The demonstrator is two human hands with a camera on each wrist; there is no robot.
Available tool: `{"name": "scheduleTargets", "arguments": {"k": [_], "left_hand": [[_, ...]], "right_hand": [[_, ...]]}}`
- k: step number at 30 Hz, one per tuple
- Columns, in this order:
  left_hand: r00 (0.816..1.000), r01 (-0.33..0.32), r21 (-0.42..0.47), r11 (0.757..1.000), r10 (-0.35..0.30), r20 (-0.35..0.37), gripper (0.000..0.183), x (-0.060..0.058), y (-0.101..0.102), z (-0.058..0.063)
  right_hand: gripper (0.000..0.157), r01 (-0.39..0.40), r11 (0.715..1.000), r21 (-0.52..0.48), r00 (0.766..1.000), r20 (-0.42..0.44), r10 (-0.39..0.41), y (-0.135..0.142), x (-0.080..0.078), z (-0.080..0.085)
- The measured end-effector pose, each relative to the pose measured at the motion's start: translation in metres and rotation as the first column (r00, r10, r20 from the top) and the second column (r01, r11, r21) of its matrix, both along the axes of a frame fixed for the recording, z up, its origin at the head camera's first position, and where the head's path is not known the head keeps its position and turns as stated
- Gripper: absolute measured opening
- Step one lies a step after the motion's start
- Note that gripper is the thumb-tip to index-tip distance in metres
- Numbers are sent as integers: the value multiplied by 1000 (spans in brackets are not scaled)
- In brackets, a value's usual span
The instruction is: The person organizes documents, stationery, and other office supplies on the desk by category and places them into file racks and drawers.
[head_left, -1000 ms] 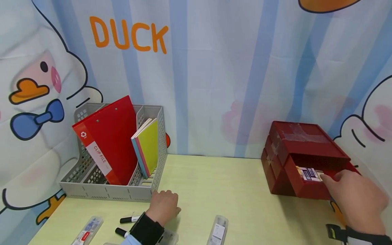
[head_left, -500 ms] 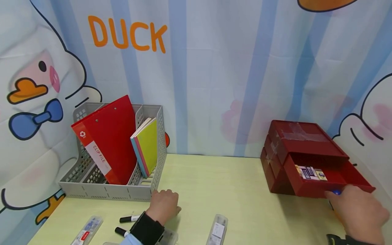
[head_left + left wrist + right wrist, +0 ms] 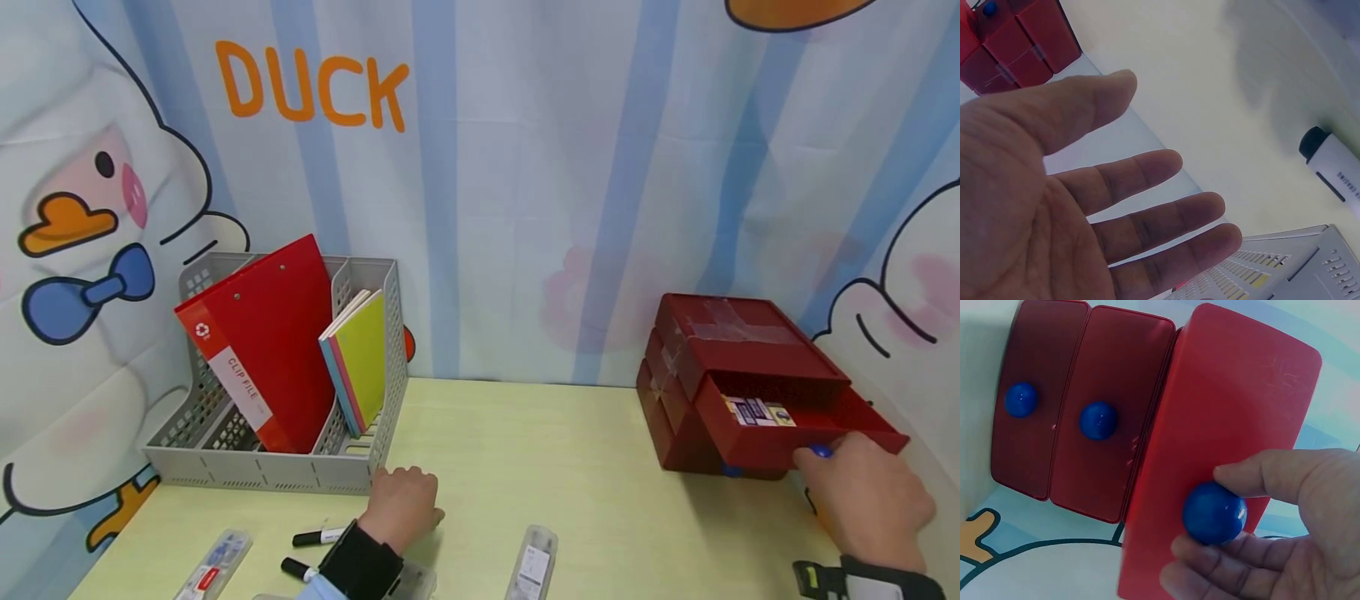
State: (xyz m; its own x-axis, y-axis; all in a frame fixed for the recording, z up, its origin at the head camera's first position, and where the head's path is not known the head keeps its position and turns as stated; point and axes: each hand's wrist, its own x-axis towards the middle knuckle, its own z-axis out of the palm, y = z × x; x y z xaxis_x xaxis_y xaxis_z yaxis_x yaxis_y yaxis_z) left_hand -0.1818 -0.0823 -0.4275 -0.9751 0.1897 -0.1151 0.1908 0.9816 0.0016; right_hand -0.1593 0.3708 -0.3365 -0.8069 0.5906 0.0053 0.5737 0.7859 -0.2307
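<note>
My right hand [image 3: 870,500] is at the front of the pulled-out top drawer [image 3: 855,446] of a dark red drawer box [image 3: 742,333]. In the right wrist view its thumb and fingers pinch the drawer's round blue knob [image 3: 1215,513]. A small printed box [image 3: 757,412] lies inside the drawer at the left. My left hand [image 3: 400,506] is beside the front right corner of the grey file holder [image 3: 277,475]; in the left wrist view its fingers [image 3: 1166,219] are relaxed, with nothing held.
The holder carries a red clip file [image 3: 277,350] and colourful notebooks [image 3: 363,358]. Near the table's front lie black-capped markers [image 3: 315,537], a clear pen case [image 3: 215,567] and another clear case [image 3: 534,562]. Two lower drawers [image 3: 1110,419] are closed. A duck-print curtain [image 3: 510,167] hangs behind.
My right hand has left the small printed box, moved to the drawer's knob and taken hold of it. The drawer has slid slightly inward since half a second ago. The left hand stays put.
</note>
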Motion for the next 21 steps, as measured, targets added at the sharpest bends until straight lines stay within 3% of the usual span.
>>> {"name": "scheduleTargets", "arguments": {"k": [7,12,17,21], "left_hand": [[1000,1,-3,1000,-1,-14,30,0,-1,-3],[1000,2,-9,1000,-2,-18,30,0,-2,-4],[1000,2,-7,1000,-2,-21,30,-1,-3,-5],[1000,3,3,1000,-3,-23,30,-2,-4,-7]], "right_hand": [[47,-10,1000,-23,1000,-10,9,3,-14,-5],[48,-53,998,-22,995,-81,51,5,-29,-10],[48,-128,991,-34,977,-178,120,10,-40,-12],[47,-172,984,-44,965,-210,159,12,-47,-11]]}}
